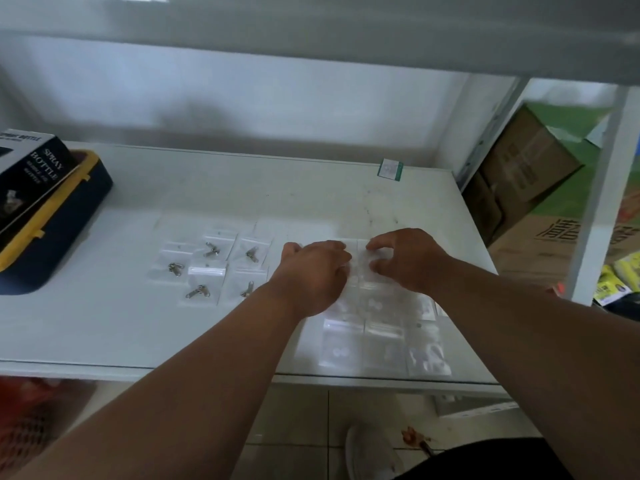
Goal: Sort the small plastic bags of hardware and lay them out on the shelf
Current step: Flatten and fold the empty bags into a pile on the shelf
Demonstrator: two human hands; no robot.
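Fingers [375,244] of our right hand [408,261] and left hand [315,271] press curled on clear bags [360,271] mid-shelf; whether they pinch, we cannot tell. More bags [384,344] reach the front edge at 5 o'clock. Bags with metal parts [211,268] lie at 9 o'clock. The shelf [277,188] is open toward 12; a blue case [59,237] blocks 10.

I can't make out what my left hand [313,271] and right hand [407,259] are pressing on; they cover the bags [360,268] between them. The contents of the clear bags near the shelf edge [384,344] are too pale and blurred for me to identify. The spray bottle box [27,178] is cut off at the left edge, its small print unreadable
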